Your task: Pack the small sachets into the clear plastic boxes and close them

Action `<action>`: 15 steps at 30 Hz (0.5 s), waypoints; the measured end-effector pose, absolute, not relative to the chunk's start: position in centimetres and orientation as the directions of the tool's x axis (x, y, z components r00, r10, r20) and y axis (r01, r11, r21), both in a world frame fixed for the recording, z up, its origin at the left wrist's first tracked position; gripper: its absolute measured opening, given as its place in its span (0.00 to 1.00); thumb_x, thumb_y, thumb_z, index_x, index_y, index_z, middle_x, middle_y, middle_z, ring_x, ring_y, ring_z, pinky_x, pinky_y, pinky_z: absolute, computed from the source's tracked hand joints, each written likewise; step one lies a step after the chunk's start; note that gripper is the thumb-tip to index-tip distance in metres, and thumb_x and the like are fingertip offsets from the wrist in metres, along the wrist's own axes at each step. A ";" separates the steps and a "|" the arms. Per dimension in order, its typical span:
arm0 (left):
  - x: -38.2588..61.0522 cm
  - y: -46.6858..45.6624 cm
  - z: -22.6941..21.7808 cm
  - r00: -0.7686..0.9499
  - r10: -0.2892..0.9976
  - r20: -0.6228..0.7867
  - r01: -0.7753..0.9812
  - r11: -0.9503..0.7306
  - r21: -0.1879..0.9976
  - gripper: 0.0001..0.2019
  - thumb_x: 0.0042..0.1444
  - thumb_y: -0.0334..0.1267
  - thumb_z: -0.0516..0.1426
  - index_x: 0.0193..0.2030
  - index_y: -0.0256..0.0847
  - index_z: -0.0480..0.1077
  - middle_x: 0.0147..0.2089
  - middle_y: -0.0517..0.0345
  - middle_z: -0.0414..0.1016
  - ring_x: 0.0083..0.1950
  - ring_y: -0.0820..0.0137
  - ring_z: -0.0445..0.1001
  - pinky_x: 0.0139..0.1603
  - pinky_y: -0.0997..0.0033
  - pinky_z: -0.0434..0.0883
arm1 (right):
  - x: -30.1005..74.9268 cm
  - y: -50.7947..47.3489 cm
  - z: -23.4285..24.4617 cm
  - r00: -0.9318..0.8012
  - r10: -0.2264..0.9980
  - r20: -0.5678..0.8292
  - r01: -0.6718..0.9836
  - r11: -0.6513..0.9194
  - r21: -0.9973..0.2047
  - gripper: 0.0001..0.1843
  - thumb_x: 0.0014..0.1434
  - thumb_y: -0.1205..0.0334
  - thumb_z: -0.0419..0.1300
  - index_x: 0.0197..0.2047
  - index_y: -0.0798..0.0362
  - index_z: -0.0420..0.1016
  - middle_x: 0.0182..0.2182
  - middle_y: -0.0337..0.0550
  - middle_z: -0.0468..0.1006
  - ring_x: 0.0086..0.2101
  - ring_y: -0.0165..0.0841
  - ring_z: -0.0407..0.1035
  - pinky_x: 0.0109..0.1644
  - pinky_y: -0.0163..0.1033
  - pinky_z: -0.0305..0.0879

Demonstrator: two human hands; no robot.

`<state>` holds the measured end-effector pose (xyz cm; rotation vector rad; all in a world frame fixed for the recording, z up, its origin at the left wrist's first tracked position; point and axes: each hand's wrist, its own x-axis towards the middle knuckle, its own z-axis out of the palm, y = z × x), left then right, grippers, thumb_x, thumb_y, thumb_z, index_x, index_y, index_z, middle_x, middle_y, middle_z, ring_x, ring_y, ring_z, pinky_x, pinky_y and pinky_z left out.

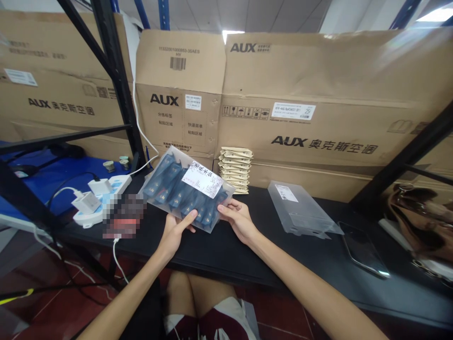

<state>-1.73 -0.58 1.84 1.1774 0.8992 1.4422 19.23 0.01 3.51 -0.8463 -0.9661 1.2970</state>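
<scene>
Both hands hold a frosted clear plastic box [166, 182] tilted above the black shelf. Several dark blue packets show through its wall, and a white label with black characters is stuck on its face. My left hand [175, 231] grips the lower edge, thumb on the front. At the lower right corner, my right hand [239, 218] pinches the box between thumb and fingers. Behind it stands a stack of cream-coloured packets [235, 170]. Another frosted plastic box [300, 212], with a white label and an open-looking flap end, lies flat to the right of my right hand.
A white power strip [118, 186] with plugged-in chargers and a pixelated device [123, 216] on a cable lie at left. A phone [366, 250] and a brown bag [417, 212] are at right. Large cardboard cartons [318, 94] form the back; black rack posts [118, 80] flank the black shelf [212, 252].
</scene>
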 end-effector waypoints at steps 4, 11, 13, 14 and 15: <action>-1.7 -0.5 1.9 0.009 0.985 0.171 -0.268 -0.162 0.950 0.26 0.50 0.55 0.74 0.43 0.34 0.79 0.38 0.50 0.81 0.35 0.64 0.79 0.27 0.68 0.79 | 19.0 0.0 3.4 0.066 0.995 0.069 -0.393 0.089 -0.915 0.23 0.39 0.54 0.87 0.30 0.54 0.81 0.32 0.43 0.86 0.33 0.35 0.81 0.43 0.43 0.83; -1.7 -0.5 2.2 -0.006 0.991 0.130 -0.299 -0.126 0.946 0.27 0.49 0.56 0.75 0.44 0.34 0.78 0.39 0.51 0.81 0.35 0.65 0.79 0.28 0.68 0.79 | 18.6 -0.4 3.6 0.090 0.989 0.120 -0.357 0.145 -0.923 0.34 0.41 0.51 0.86 0.19 0.50 0.62 0.27 0.37 0.79 0.31 0.33 0.76 0.41 0.43 0.80; -1.7 -0.5 2.2 -0.003 0.992 0.130 -0.295 -0.125 0.947 0.27 0.50 0.56 0.74 0.44 0.34 0.78 0.39 0.51 0.80 0.36 0.65 0.79 0.28 0.68 0.78 | 18.5 -0.5 3.5 0.118 0.984 0.135 -0.346 0.168 -0.923 0.42 0.41 0.51 0.86 0.17 0.49 0.52 0.25 0.36 0.75 0.31 0.33 0.74 0.40 0.43 0.79; -1.7 -0.5 2.2 -0.009 0.991 0.134 -0.285 -0.131 0.950 0.27 0.50 0.56 0.74 0.44 0.34 0.78 0.40 0.51 0.80 0.36 0.65 0.79 0.28 0.69 0.78 | 18.4 -0.5 3.4 0.138 0.981 0.135 -0.336 0.175 -0.926 0.42 0.41 0.51 0.86 0.17 0.49 0.51 0.25 0.36 0.75 0.31 0.33 0.73 0.40 0.43 0.78; -1.7 -0.5 2.1 -0.022 0.990 0.141 -0.270 -0.142 0.952 0.27 0.49 0.55 0.75 0.45 0.34 0.78 0.40 0.51 0.81 0.37 0.64 0.79 0.28 0.69 0.78 | 18.4 -0.5 3.3 0.161 0.978 0.135 -0.318 0.181 -0.931 0.39 0.40 0.52 0.86 0.18 0.49 0.54 0.25 0.36 0.75 0.31 0.33 0.73 0.40 0.43 0.78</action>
